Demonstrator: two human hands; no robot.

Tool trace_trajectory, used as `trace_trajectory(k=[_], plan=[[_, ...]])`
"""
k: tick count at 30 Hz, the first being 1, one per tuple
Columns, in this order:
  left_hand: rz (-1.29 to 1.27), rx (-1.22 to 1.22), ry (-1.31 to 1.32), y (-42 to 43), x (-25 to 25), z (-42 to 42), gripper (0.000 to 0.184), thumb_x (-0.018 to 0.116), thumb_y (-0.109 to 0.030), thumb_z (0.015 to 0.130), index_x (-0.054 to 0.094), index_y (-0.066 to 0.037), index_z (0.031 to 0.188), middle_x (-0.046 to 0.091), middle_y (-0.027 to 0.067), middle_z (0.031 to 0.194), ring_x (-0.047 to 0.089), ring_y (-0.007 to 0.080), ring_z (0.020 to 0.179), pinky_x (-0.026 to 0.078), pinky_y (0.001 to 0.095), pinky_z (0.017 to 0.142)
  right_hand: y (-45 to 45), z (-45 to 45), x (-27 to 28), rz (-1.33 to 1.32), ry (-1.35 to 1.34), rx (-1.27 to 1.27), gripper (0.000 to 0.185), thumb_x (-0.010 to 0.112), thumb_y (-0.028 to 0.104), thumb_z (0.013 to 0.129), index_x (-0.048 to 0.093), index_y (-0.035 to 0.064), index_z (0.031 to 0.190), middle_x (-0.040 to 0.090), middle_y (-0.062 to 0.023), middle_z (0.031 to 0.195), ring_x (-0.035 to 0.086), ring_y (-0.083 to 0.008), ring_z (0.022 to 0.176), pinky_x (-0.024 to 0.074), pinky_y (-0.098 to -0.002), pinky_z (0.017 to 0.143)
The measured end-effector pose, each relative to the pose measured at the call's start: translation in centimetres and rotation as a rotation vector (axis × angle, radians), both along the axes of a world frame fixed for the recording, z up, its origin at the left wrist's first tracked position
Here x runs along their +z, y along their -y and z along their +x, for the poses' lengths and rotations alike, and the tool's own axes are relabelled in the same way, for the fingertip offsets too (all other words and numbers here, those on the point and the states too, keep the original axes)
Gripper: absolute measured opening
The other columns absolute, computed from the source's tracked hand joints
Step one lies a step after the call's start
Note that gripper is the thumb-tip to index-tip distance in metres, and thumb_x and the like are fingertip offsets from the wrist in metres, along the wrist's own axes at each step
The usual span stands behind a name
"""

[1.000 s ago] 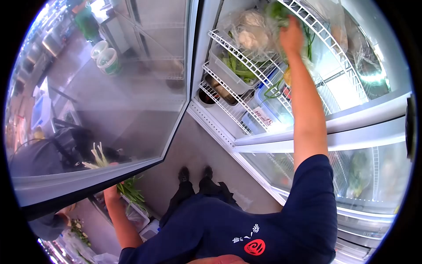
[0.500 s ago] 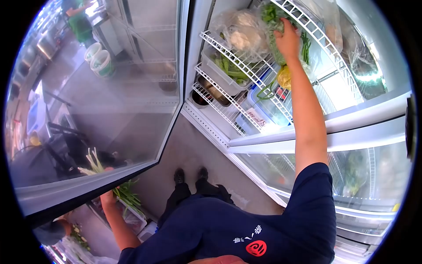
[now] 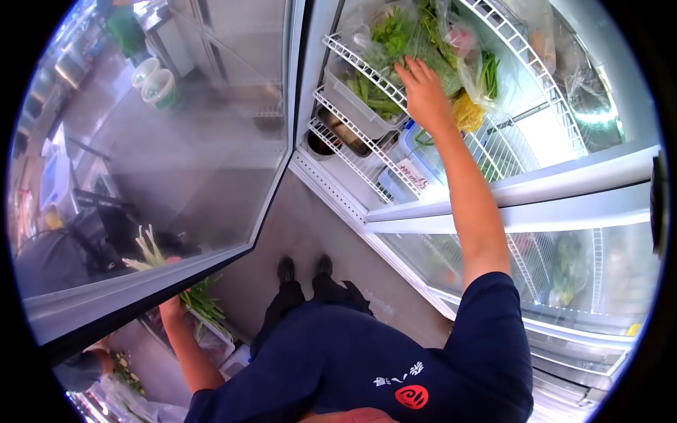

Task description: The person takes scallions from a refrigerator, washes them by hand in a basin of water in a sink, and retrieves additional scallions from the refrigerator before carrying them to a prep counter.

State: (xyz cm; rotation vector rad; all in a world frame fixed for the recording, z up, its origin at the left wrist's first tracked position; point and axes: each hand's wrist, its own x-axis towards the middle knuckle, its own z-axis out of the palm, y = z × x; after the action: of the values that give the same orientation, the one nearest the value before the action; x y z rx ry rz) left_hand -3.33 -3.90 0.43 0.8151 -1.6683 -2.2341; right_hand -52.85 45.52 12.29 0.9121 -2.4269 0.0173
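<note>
My right hand (image 3: pixel 427 95) is inside the open fridge on the upper wire shelf. Its fingers are stretched out and lie against a clear plastic bag of leafy greens (image 3: pixel 431 67). A yellow bag (image 3: pixel 467 113) sits just beside the wrist, and a bag with long green stalks (image 3: pixel 489 76) is to its right. Low on the left, my left hand (image 3: pixel 171 308) is closed around a bunch of spring onions (image 3: pixel 203 304) at the edge of the glass door. Their white ends show through the glass; part of the hand is hidden by the door frame.
The glass door (image 3: pixel 204 155) stands open on the left. Below the upper shelf (image 3: pixel 367 70) are a clear tub of greens (image 3: pixel 356 95), metal containers (image 3: pixel 343 130) and a labelled blue-lidded box (image 3: pixel 412 173). Another person's arm (image 3: pixel 95 363) shows at lower left.
My right hand has moved left, and the bag of greens has shifted left with it, covering the pale bagged vegetables. Its fingers are now spread. My left hand keeps the spring onions.
</note>
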Motion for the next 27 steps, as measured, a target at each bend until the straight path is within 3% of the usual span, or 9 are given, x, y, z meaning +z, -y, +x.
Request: trace_trajectory(k=[2, 4, 9, 13, 18, 20, 23, 25, 27], plan=[[0.005, -0.019, -0.026, 0.0, 0.2, -0.5, 0.059, 0.088, -0.032, 0.078, 0.062, -0.002, 0.121, 0.065, 0.0017, 0.092, 0.056, 0.0073, 0.065, 0.043, 0.0199, 0.058, 0.0, 0.5, -0.6, 0.009, -0.013, -0.020, 0.055, 0.055, -0.005, 0.083, 0.060, 0.0085, 0.136, 0.051, -0.0160, 0.149, 0.045, -0.0364, 0.139, 0.0366, -0.0493, 0.115], [-0.072, -0.025, -0.024, -0.8, 1.0, -0.7, 0.037, 0.075, -0.029, 0.092, 0.065, -0.003, 0.117, 0.063, 0.0003, 0.091, 0.055, 0.0045, 0.063, 0.043, 0.0188, 0.055, 0.0, 0.7, -0.9, 0.026, -0.003, -0.041, 0.054, 0.055, -0.003, 0.083, 0.061, 0.0094, 0.136, 0.052, -0.0151, 0.149, 0.045, -0.0352, 0.140, 0.0364, -0.0516, 0.115], [-0.080, -0.028, -0.004, -1.0, 0.8, -0.6, 0.038, 0.075, -0.030, 0.092, 0.065, -0.003, 0.117, 0.064, 0.0010, 0.090, 0.055, 0.0054, 0.063, 0.044, 0.0191, 0.055, 0.3, 0.9, -1.0, -0.006, 0.038, -0.051, 0.049, 0.056, -0.004, 0.083, 0.063, 0.0065, 0.130, 0.057, -0.0159, 0.143, 0.048, -0.0366, 0.136, 0.0388, -0.0508, 0.113], [-0.080, -0.097, -0.007, 0.2, -0.1, 0.7, 0.052, 0.083, -0.029, 0.084, 0.062, -0.002, 0.123, 0.065, 0.0031, 0.092, 0.056, 0.0089, 0.066, 0.043, 0.0214, 0.057, 3.7, 10.3, -0.4, -0.473, -0.016, 0.092, 0.033, 0.054, -0.004, 0.086, 0.063, 0.0004, 0.117, 0.065, -0.0182, 0.121, 0.058, -0.0399, 0.120, 0.0463, -0.0460, 0.104], [-0.106, -0.133, 0.050, -1.5, 1.2, 1.0, 0.061, 0.084, -0.033, 0.078, 0.061, 0.000, 0.124, 0.061, 0.0026, 0.088, 0.052, 0.0118, 0.069, 0.041, 0.0255, 0.062, 3.0, 26.3, -12.3, -0.542, 1.044, 0.029, 0.018, 0.055, 0.008, 0.091, 0.070, 0.0050, 0.102, 0.073, -0.0156, 0.098, 0.069, -0.0351, 0.092, 0.0537, -0.0420, 0.083], [-0.145, -0.166, 0.065, -2.0, 1.4, 1.2, 0.062, 0.084, -0.035, 0.078, 0.061, 0.000, 0.123, 0.061, 0.0029, 0.088, 0.053, 0.0122, 0.068, 0.041, 0.0259, 0.061, 2.5, 31.5, -16.2, -0.453, 1.209, 0.101, 0.018, 0.055, 0.011, 0.092, 0.070, 0.0054, 0.100, 0.073, -0.0178, 0.097, 0.068, -0.0390, 0.091, 0.0524, -0.0471, 0.081], [-0.202, -0.206, 0.039, -4.3, 2.7, 1.2, 0.061, 0.084, -0.040, 0.077, 0.063, 0.000, 0.117, 0.062, 0.0041, 0.088, 0.053, 0.0134, 0.067, 0.041, 0.0268, 0.060, 3.1, 36.6, -15.2, -0.460, 1.397, -0.007, 0.019, 0.054, 0.010, 0.092, 0.071, 0.0048, 0.100, 0.073, -0.0174, 0.095, 0.068, -0.0386, 0.090, 0.0522, -0.0468, 0.080], [-0.121, -0.308, 0.005, -4.6, 1.9, 1.6, 0.047, 0.077, -0.015, 0.078, 0.062, 0.000, 0.120, 0.062, 0.0045, 0.090, 0.056, 0.0143, 0.069, 0.043, 0.0266, 0.062, 3.2, 38.1, -16.9, -0.514, 1.330, 0.064, 0.019, 0.056, 0.011, 0.091, 0.071, 0.0047, 0.100, 0.073, -0.0171, 0.095, 0.068, -0.0383, 0.090, 0.0523, -0.0469, 0.080], [-0.151, -0.281, 0.035, -5.8, 1.4, 1.9, 0.039, 0.075, -0.014, 0.077, 0.064, 0.000, 0.111, 0.062, 0.0052, 0.086, 0.056, 0.0154, 0.068, 0.043, 0.0277, 0.062, 3.4, 38.7, -18.0, -0.520, 1.231, 0.119, 0.018, 0.056, 0.011, 0.091, 0.071, 0.0039, 0.098, 0.073, -0.0170, 0.091, 0.068, -0.0383, 0.088, 0.0524, -0.0474, 0.080]])
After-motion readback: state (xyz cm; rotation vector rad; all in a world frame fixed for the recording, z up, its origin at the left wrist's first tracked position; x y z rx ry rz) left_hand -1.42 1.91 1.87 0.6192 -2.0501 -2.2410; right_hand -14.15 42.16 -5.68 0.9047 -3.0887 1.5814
